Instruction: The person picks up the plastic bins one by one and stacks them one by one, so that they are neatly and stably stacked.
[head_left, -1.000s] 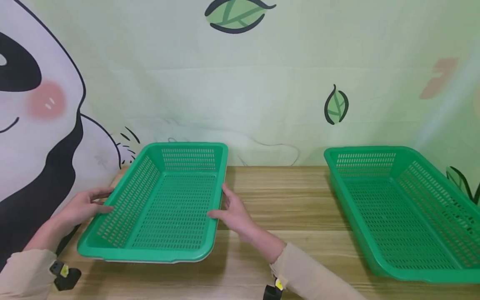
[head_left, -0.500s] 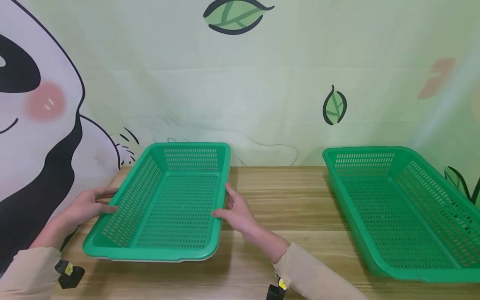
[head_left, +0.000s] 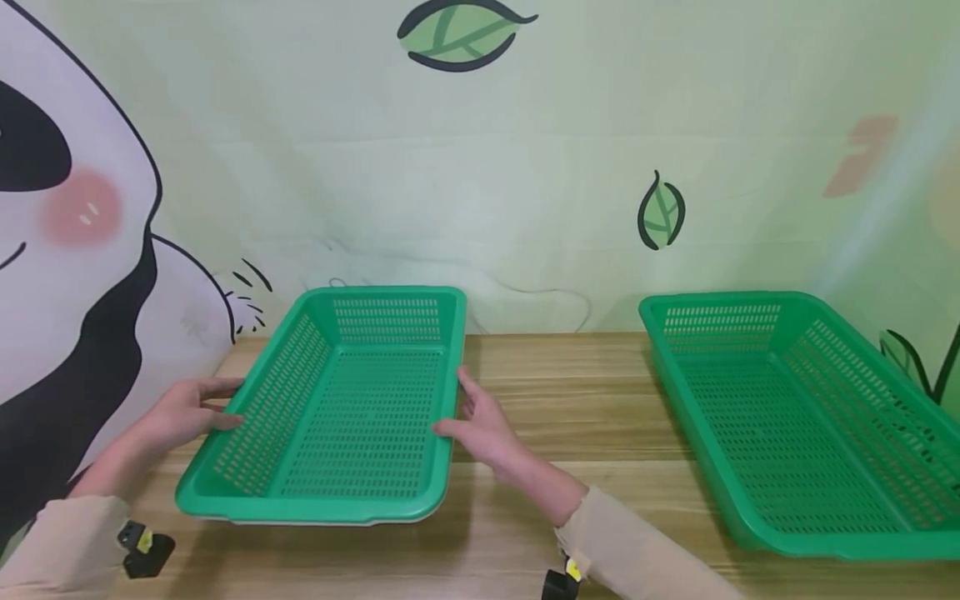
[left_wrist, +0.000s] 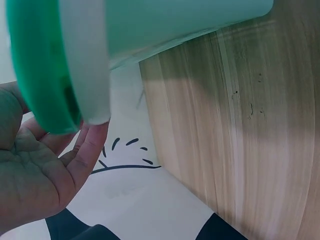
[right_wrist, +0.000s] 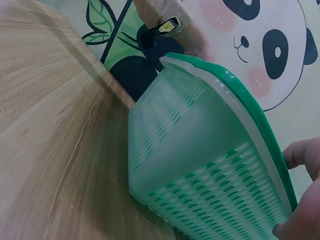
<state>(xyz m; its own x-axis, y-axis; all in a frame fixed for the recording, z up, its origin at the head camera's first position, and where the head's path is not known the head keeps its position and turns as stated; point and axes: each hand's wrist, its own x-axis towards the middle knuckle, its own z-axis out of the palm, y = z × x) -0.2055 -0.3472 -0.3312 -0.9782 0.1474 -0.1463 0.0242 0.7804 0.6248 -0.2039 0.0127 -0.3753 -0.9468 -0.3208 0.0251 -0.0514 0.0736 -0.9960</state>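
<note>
A green plastic basket (head_left: 311,509) with slotted walls and floor sits nested inside a whitish, see-through one (right_wrist: 197,125), whose pale rim (left_wrist: 86,60) shows just under the green rim. The left hand (head_left: 180,414) grips the pair at the left long side, thumb over the green rim and fingertips beneath the pale rim. On the opposite side the right hand (head_left: 483,432) holds the rim, thumb on top and fingers along the outside. The green basket has nothing in it. The pair hangs close over the table, and a shadow falls below its front edge.
Another green basket (head_left: 757,521), angled the other way, stands at the right of the wooden table (head_left: 555,383). Bare wood lies between the two. A cloth backdrop (head_left: 525,192) with a panda and leaves hangs right behind the table's back edge.
Both hands have shifted the nested baskets a little to the right, keeping their grip. The backdrop and the right-hand basket have slid slightly left in the head view as the camera turned.
</note>
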